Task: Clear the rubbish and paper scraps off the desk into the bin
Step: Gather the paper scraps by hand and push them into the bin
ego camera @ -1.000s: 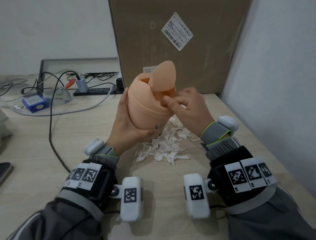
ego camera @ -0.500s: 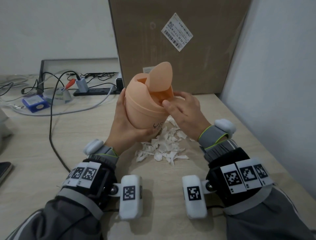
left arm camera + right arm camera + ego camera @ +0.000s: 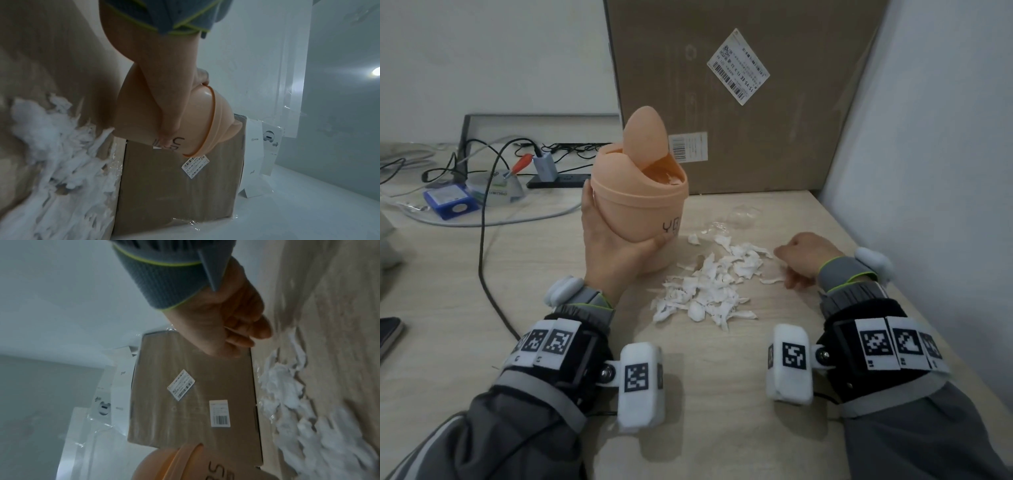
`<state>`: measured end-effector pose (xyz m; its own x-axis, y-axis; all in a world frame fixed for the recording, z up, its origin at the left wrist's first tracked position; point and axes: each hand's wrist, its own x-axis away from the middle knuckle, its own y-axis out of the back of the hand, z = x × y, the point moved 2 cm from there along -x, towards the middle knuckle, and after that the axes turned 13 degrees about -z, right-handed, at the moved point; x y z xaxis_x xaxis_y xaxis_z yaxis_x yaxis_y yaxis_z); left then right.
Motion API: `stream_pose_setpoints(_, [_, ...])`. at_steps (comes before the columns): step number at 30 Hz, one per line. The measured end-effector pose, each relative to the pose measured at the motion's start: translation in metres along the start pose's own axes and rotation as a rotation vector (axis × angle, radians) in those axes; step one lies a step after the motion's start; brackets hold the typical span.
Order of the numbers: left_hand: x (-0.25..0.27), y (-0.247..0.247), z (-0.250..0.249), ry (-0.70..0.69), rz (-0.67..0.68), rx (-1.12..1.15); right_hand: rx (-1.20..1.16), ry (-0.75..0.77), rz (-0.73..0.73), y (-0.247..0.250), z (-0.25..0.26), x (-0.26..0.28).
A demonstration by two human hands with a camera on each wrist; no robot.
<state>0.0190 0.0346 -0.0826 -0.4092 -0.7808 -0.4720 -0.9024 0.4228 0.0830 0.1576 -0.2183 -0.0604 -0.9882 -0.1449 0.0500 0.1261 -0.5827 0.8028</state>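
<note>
A peach desk bin [image 3: 640, 209] [image 3: 131, 116] [image 3: 164, 467] with a swing lid tipped up is tilted, and white scraps show in its opening. My left hand [image 3: 609, 246] [image 3: 164, 97] grips its body from the left, thumb across the front. A pile of torn white paper scraps [image 3: 709, 287] [image 3: 51, 138] [image 3: 283, 386] lies on the desk just right of the bin. At the pile's right edge my right hand [image 3: 801, 260] [image 3: 226, 324] is low over the desk, fingers curled, with nothing seen in it.
A big cardboard box [image 3: 739, 102] stands against the back, a wall [image 3: 928, 137] closes the right side. A piece of clear plastic film [image 3: 743, 216] lies behind the pile. A black cable [image 3: 482, 240], a blue box [image 3: 448, 204] and a phone [image 3: 388, 334] are on the left.
My right hand has left the bin's opening and dropped right and down to the scrap pile's edge. The bin has shifted left and stands more upright in my left hand.
</note>
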Motion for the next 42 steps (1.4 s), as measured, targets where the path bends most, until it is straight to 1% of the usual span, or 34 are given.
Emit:
stream_pose_setpoints(2, [-0.001,0.0,0.002,0.007,-0.006,0.005,-0.102,-0.009,0.079,-0.007,0.002,0.001])
stream_pose_setpoints(5, [-0.001,-0.001,0.004,0.021,-0.003,-0.008,-0.265,0.094,0.21,-0.017,0.014,0.008])
stream_pose_setpoints(7, [-0.002,-0.001,0.005,0.026,-0.005,-0.01,-0.319,0.169,0.294,-0.018,0.02,0.015])
stream_pose_setpoints(8, [-0.002,0.0,0.005,0.027,-0.01,-0.006,-0.33,0.206,0.305,-0.017,0.022,0.018])
stream_pose_setpoints(9, [-0.002,0.0,0.005,0.028,-0.015,0.001,-0.335,0.238,0.279,-0.013,0.023,0.019])
stream_pose_setpoints(11, [-0.002,0.001,0.006,0.039,-0.024,0.012,-0.367,0.264,0.117,-0.003,0.023,0.017])
stream_pose_setpoints(13, [-0.002,0.002,0.007,0.057,-0.04,0.024,-0.461,0.223,-0.055,0.005,0.022,0.013])
stream_pose_setpoints(15, [-0.002,0.003,0.009,0.068,-0.055,0.035,-0.526,0.169,-0.136,0.009,0.023,0.008])
stream_pose_setpoints(17, [-0.003,0.004,0.011,0.073,-0.056,0.036,-0.476,0.155,-0.144,0.007,0.029,-0.001])
stream_pose_setpoints(19, [-0.004,0.003,0.013,0.071,-0.048,0.034,-0.346,0.178,-0.108,0.003,0.04,-0.016])
stream_pose_setpoints(21, [-0.003,0.003,0.015,0.074,-0.044,0.029,-0.175,0.216,-0.022,-0.006,0.052,-0.031])
stream_pose_setpoints(25, [-0.004,0.003,0.016,0.077,-0.047,0.027,0.167,0.333,0.222,-0.029,0.074,-0.046])
stream_pose_setpoints(27, [-0.003,0.004,0.014,0.077,-0.046,0.022,0.271,0.351,0.317,-0.038,0.079,-0.047])
stream_pose_setpoints(30, [-0.002,0.003,0.013,0.075,-0.032,0.026,0.357,0.327,0.393,-0.044,0.081,-0.048])
stream_pose_setpoints(32, [-0.002,0.004,0.013,0.074,-0.031,0.027,0.36,0.315,0.39,-0.044,0.082,-0.047])
stream_pose_setpoints(33, [-0.002,0.004,0.013,0.076,-0.032,0.026,0.329,0.307,0.361,-0.044,0.083,-0.049])
stream_pose_setpoints(36, [-0.003,0.004,0.013,0.084,-0.036,0.027,0.157,0.285,0.185,-0.034,0.086,-0.049])
stream_pose_setpoints(37, [-0.003,0.004,0.012,0.087,-0.037,0.027,0.119,0.297,0.15,-0.029,0.086,-0.048])
stream_pose_setpoints(42, [-0.002,0.003,0.011,0.096,-0.038,0.015,0.085,0.418,0.175,-0.011,0.085,-0.029])
